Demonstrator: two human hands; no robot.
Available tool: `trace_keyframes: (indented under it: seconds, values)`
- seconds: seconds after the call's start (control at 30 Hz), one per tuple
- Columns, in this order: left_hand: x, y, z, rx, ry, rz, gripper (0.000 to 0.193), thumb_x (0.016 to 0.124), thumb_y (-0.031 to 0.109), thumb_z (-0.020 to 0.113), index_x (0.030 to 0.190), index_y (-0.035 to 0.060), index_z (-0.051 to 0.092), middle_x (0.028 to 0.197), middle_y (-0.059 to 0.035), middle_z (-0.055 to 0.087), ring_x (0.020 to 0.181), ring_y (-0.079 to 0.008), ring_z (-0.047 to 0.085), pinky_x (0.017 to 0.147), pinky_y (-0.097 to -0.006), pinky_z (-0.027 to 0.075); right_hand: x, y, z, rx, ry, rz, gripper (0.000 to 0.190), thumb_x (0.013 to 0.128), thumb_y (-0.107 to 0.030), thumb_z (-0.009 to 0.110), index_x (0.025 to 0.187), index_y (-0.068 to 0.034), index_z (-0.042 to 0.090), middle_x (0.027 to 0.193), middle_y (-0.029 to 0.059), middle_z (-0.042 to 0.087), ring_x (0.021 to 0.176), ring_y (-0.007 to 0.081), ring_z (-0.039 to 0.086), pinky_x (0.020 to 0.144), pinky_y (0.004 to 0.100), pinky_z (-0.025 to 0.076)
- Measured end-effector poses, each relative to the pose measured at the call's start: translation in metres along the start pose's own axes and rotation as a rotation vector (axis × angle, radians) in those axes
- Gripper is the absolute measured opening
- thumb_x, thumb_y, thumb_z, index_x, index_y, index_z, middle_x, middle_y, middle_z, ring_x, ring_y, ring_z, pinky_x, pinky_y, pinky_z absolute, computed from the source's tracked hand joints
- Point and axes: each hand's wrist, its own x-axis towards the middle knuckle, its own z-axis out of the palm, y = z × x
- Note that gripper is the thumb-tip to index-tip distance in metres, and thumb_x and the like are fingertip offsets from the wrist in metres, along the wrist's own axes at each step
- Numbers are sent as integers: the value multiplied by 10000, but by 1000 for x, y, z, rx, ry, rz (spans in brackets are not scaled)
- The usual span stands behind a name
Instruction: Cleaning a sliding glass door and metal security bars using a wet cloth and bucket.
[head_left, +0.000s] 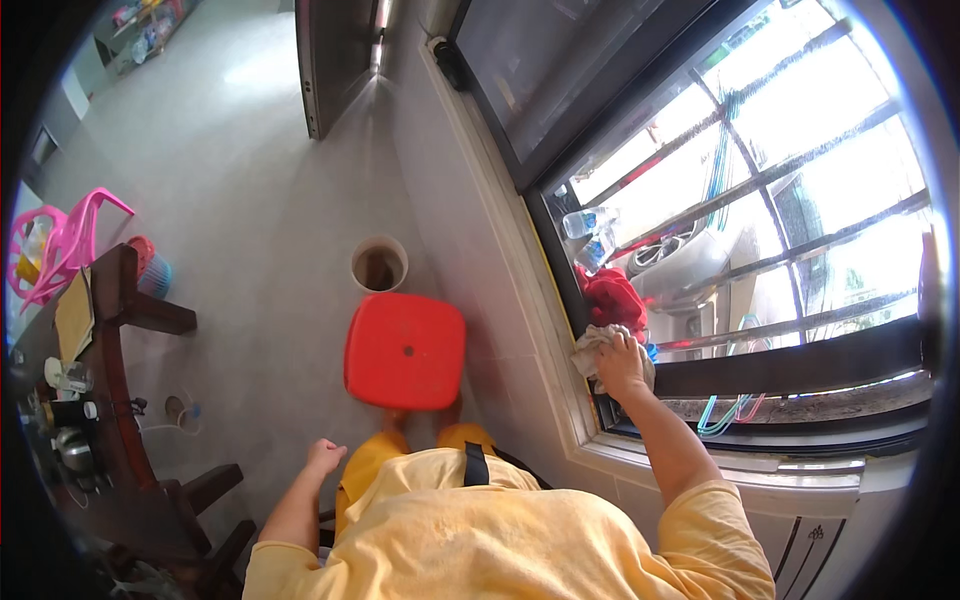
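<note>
My right hand (621, 366) presses a crumpled pale cloth (592, 343) against the lower part of the dark window frame (553, 255). Just past the cloth lies a bunched red cloth (611, 294), with clear plastic bottles (596, 244) behind it by the window bars. My left hand (327, 454) hangs at my left side with its fingers curled; nothing shows in it. In front of my legs stands a red plastic stool (406, 351), and beyond it a round pale bucket (380, 265) with something dark inside.
A dark wooden table (124, 390) bearing a kettle and other items is at the left, near a pink plastic chair (82, 232) and a blue basket (155, 276). A door (330, 67) stands ahead. Hangers (724, 416) hang by metal window bars (795, 176).
</note>
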Motion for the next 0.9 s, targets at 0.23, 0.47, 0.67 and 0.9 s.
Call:
trace_keyframes:
  seconds: [0.23,0.47,0.67,0.9]
  values:
    - [-34,22,-16,-351,99,-15,237,808,242,672,866,34,575,706,-63,602,587,-150,580,511,-298,461,-29,-23,35,6,-68,37,210,776,-230,575,933,-177,703,1039,-10,627,1127,258,432,905,430,328]
    - [-52,-23,7,-404,97,-71,259,811,247,670,898,21,579,727,-73,614,582,-150,580,489,-291,462,-43,-35,28,187,-301,83,238,777,-233,572,947,-155,719,1072,24,652,1174,254,398,880,422,328]
    - [-60,-60,20,-441,4,-85,230,809,234,654,839,12,600,689,-69,605,548,-156,572,468,-274,451,-49,-48,47,256,-343,159,244,770,-239,583,962,-160,711,1065,39,661,1178,272,420,892,448,349]
    - [-48,-68,-16,-487,-57,-96,200,803,207,632,737,19,608,628,-81,592,511,-158,555,430,-275,413,-60,-58,27,641,-386,361,269,745,-252,628,993,-169,692,1044,72,669,1103,303,515,883,400,427]
